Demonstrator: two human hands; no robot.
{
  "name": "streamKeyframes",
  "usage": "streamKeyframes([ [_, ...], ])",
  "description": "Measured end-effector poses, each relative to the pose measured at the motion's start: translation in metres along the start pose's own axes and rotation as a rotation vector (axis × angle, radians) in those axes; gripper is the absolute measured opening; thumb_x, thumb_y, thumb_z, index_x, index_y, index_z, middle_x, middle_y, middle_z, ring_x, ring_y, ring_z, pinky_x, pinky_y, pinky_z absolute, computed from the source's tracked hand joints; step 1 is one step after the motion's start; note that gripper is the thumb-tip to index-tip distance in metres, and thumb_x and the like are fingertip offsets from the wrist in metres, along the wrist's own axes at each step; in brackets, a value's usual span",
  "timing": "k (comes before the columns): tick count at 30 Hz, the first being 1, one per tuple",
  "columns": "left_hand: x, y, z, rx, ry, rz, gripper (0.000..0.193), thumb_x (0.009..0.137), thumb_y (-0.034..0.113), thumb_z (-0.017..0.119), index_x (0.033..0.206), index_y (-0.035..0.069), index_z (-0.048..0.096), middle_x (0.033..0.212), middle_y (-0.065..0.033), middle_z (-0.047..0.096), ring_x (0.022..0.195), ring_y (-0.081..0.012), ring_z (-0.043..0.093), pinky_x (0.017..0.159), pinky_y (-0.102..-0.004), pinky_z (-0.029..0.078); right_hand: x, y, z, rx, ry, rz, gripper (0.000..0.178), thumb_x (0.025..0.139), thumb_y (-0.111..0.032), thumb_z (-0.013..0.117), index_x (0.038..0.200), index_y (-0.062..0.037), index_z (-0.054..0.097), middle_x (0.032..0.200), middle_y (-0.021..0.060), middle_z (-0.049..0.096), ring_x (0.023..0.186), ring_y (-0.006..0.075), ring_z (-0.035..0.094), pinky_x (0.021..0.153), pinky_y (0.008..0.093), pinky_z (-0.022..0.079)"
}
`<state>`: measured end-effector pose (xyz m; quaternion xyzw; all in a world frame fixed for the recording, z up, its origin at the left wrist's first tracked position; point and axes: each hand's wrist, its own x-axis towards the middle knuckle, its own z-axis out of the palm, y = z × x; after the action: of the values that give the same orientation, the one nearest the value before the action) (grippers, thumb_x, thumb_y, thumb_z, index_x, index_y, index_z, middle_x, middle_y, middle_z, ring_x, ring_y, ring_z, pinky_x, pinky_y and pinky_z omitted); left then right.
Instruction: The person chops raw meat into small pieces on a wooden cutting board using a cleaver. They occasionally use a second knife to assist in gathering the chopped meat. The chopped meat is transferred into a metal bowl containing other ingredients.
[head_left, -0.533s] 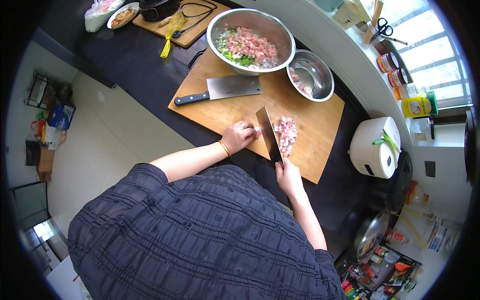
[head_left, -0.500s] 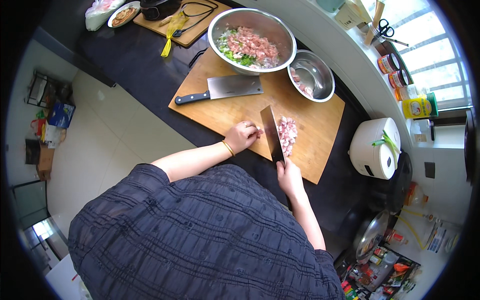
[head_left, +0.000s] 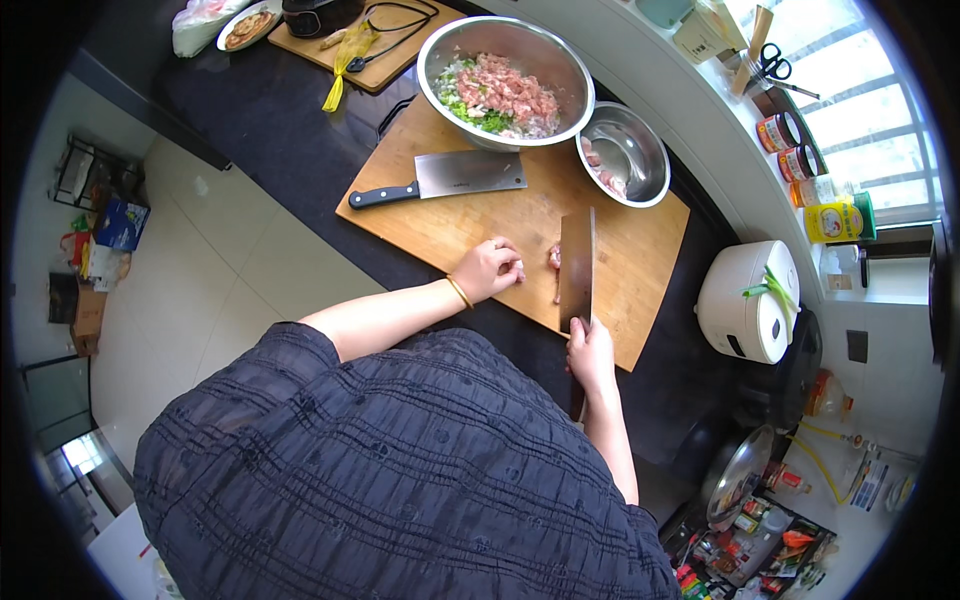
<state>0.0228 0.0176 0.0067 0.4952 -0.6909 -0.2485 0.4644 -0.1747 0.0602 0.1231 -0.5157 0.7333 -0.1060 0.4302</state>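
Watching the head feed from my end: the right hand (head_left: 591, 355) is closed tight round the handle of a cleaver (head_left: 578, 265), blade pointing away from the body across the wooden cutting board (head_left: 645, 235). Cut pink meat (head_left: 555, 258) lies on the board along the blade's left side, near the board's near edge; I can't see how much more sits behind the steel. The left hand (head_left: 487, 270) (gold bracelet (head_left: 460, 293) on that wrist) is left of the meat and apart from the blade, fingers curled in with hardly any gap. A pale pink bit seems to show at the tips, but it's too small for me to tell whether it's pinched there.

Second cleaver (head_left: 470, 173) lies flat on the board, black handle to the left, out of both hands. Beyond it I get a large steel bowl (head_left: 573, 80) at the far edge, with minced meat (head_left: 512, 88) beside chopped greens (head_left: 487, 120). Just right, a smaller steel bowl (head_left: 652, 160) has a few meat pieces (head_left: 606, 180) at its left side. A white rice cooker (head_left: 735, 295) stands right of the board, green stalks (head_left: 772, 286) on its lid.
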Motion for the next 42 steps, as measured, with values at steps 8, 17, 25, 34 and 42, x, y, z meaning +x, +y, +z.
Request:
streamKeyframes([
  [8,-0.001,0.004,-0.007,0.105,-0.083,0.15,0.011,0.067,0.014,0.067,0.072,0.006,0.062,0.078,-0.0082,0.059,0.07,-0.0235,0.059,0.063,-0.0307,0.049,-0.014,0.013,0.009,-0.194,0.023,-0.382,0.02,0.085,-0.017,0.051,0.087,0.003,0.054,0.077,0.0254,0.058,0.076,0.0407,0.057,0.066,0.043,0.045],
  [17,-0.003,0.0,0.004,0.175,-0.005,0.125,0.012,0.067,0.017,0.067,0.068,0.007,0.061,0.076,-0.0065,0.058,0.071,-0.0229,0.057,0.064,-0.0318,0.046,-0.017,0.014,0.017,-0.233,0.002,-0.35,0.019,0.084,-0.016,0.051,0.082,0.0031,0.052,0.078,0.0239,0.06,0.077,0.0391,0.059,0.068,0.0419,0.047],
  [25,-0.004,-0.008,0.007,0.2,-0.018,0.22,0.013,0.066,0.017,0.067,0.068,0.007,0.06,0.078,-0.0065,0.057,0.071,-0.0228,0.056,0.064,-0.0325,0.046,-0.01,0.02,0.021,-0.323,0.009,-0.387,0.02,0.084,-0.016,0.05,0.078,0.0027,0.051,0.07,0.0267,0.057,0.07,0.042,0.057,0.063,0.0461,0.046],
  [34,-0.003,-0.013,0.009,0.252,0.009,0.313,0.018,0.065,0.018,0.068,0.065,0.007,0.054,0.069,-0.006,0.053,0.066,-0.0224,0.054,0.059,-0.0307,0.046,0.003,0.015,0.024,-0.347,-0.026,-0.383,0.02,0.084,-0.017,0.05,0.079,0.003,0.051,0.071,0.0275,0.057,0.071,0.0425,0.057,0.065,0.0466,0.046],
  [42,-0.003,-0.011,0.008,0.227,0.011,0.301,0.016,0.062,0.015,0.068,0.068,0.006,0.056,0.073,-0.0063,0.055,0.069,-0.0233,0.056,0.062,-0.0315,0.047,0.014,0.008,0.025,-0.272,-0.052,-0.377,0.02,0.083,-0.015,0.05,0.086,0.0045,0.054,0.08,0.0254,0.06,0.079,0.0401,0.058,0.071,0.0439,0.047],
])
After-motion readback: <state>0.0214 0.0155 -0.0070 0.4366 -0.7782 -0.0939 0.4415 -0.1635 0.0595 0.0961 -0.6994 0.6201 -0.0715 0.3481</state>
